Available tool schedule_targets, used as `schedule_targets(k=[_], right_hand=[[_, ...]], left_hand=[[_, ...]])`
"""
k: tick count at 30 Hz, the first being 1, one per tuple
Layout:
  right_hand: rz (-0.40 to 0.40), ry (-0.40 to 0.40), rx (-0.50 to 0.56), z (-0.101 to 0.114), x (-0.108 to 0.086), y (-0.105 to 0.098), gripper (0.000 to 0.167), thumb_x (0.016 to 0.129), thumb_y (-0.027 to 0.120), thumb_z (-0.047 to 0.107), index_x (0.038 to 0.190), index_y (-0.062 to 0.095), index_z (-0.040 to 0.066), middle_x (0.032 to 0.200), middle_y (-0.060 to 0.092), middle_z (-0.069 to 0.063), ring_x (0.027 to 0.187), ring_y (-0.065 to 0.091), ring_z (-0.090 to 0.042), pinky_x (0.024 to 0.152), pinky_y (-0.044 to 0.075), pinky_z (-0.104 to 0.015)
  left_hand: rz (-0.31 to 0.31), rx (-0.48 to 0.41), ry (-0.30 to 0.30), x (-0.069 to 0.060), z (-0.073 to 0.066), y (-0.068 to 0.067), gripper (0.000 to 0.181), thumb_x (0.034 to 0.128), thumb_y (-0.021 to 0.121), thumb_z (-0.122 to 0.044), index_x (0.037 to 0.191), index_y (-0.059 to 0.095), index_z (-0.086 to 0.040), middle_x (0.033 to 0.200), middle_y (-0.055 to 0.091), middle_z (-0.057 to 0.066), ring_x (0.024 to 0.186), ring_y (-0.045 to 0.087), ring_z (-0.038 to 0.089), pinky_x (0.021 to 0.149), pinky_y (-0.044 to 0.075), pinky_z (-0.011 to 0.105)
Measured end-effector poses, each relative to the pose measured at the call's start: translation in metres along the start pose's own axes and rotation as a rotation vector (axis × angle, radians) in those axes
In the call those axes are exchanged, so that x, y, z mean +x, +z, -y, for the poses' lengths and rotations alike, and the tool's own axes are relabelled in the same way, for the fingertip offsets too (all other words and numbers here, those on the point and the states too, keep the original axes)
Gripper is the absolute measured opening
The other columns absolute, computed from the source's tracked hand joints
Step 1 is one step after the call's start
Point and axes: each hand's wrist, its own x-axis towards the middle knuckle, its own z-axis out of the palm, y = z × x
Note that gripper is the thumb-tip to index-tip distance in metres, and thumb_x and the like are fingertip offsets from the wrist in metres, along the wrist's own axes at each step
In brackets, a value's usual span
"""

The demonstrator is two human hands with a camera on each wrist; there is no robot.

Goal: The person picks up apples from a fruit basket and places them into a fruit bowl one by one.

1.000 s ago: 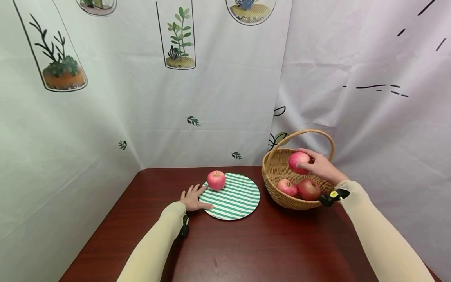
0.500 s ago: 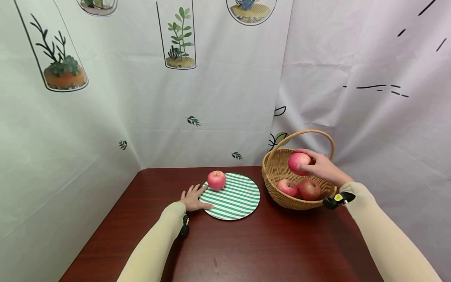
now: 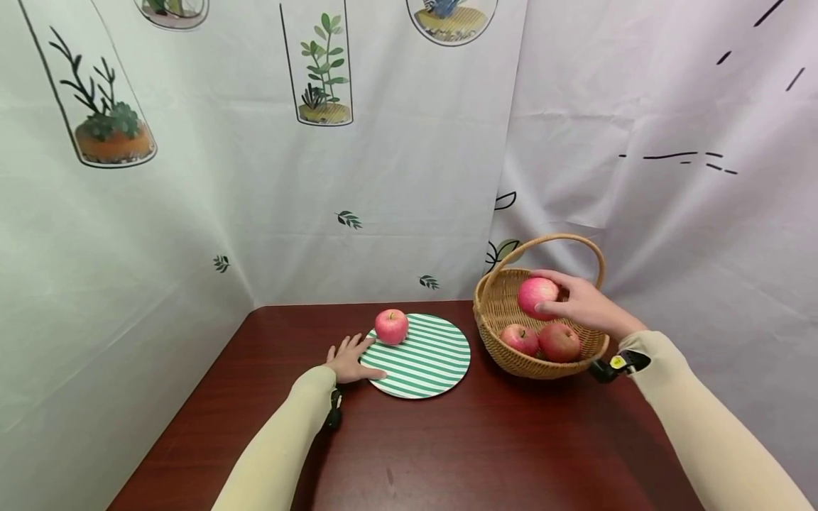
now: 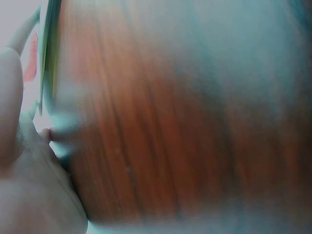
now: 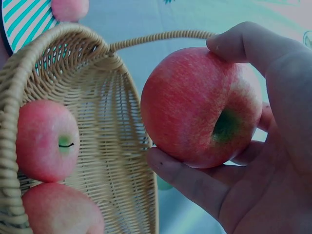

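Note:
In the head view my right hand point(image 3: 584, 305) grips a red apple point(image 3: 537, 297) over the wicker basket point(image 3: 505, 301). The right wrist view shows thumb and fingers wrapped round that apple point(image 5: 195, 107), its hollow end facing the camera. Two more apples, one point(image 3: 520, 340) beside the other point(image 3: 559, 343), lie inside the basket. My left hand point(image 3: 348, 363) rests with spread fingers at the left edge of a round green-and-white striped placemat point(image 3: 428, 362). Another apple point(image 3: 392, 326) sits on the mat's upper left part, just beyond those fingers. The left wrist view is mostly blurred tabletop.
The basket's arched handle point(image 3: 556, 238) rises behind my right hand. A dark red-brown table point(image 3: 409, 454) carries everything. White printed cloth point(image 3: 409, 177) hangs along the back and sides of the table.
My right hand, still holding the apple, has shifted very slightly left over the basket. The left hand, the mat and the other apples stay where they were.

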Motion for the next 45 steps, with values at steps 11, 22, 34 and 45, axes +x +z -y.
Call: schedule_targets(k=[11, 22, 34, 45], right_hand=[[0.051, -0.061, -0.076, 0.025, 0.000, 0.001, 0.069, 0.088, 0.079, 0.031, 0.149, 0.050, 0.021, 0.117, 0.070, -0.004, 0.101, 0.064, -0.018, 0.088, 0.051, -0.027], [0.093, -0.079, -0.108, 0.050, 0.002, 0.004, 0.067, 0.085, 0.081, 0.039, 0.145, 0.050, 0.040, 0.125, 0.065, 0.013, 0.100, 0.063, -0.010, 0.087, 0.050, -0.027], [0.114, -0.161, -0.146, 0.068, 0.009, 0.011, 0.065, 0.081, 0.080, 0.023, 0.143, 0.057, 0.025, 0.137, 0.059, 0.006, 0.104, 0.059, -0.012, 0.084, 0.052, -0.029], [0.141, -0.137, -0.178, 0.083, 0.017, 0.018, 0.064, 0.083, 0.077, 0.025, 0.139, 0.055, 0.043, 0.136, 0.057, 0.015, 0.119, 0.053, -0.007, 0.097, 0.049, -0.036]], left_hand=[[0.004, -0.010, 0.006, 0.000, 0.000, 0.000, 0.108, 0.0777, 0.071, -0.071, 0.161, 0.028, -0.016, 0.167, 0.012, 0.022, 0.154, 0.004, 0.047, 0.117, 0.000, 0.070], [0.015, 0.009, -0.019, -0.002, -0.004, -0.002, 0.103, 0.0816, 0.073, -0.061, 0.161, 0.026, -0.016, 0.168, 0.012, 0.021, 0.154, 0.004, 0.046, 0.119, 0.001, 0.069], [0.002, -0.006, -0.002, 0.002, -0.002, -0.001, 0.109, 0.0769, 0.072, -0.071, 0.160, 0.029, -0.015, 0.167, 0.013, 0.023, 0.153, 0.004, 0.047, 0.118, -0.001, 0.070], [0.006, 0.021, -0.021, 0.000, -0.004, -0.002, 0.104, 0.0808, 0.073, -0.063, 0.161, 0.027, -0.016, 0.168, 0.013, 0.021, 0.154, 0.004, 0.046, 0.119, 0.002, 0.069]])
